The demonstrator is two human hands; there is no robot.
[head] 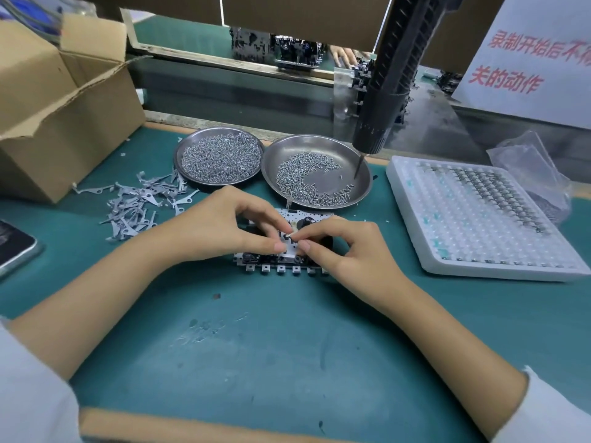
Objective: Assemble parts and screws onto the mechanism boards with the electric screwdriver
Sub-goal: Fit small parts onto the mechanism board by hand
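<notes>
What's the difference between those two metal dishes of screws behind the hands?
The left dish is heaped almost edge to edge with screws; the right dish holds a thinner crescent of them, with bare metal showing. The hanging screwdriver points its tip into the right dish, not the left. Both are round, shiny steel dishes sitting side by side on the green mat.

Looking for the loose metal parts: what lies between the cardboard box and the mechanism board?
In the head view, a scattered pile of flat grey metal parts lies on the green mat between the box and the board.

cardboard box (60, 116), phone (14, 247), paper sign (531, 55)
</notes>
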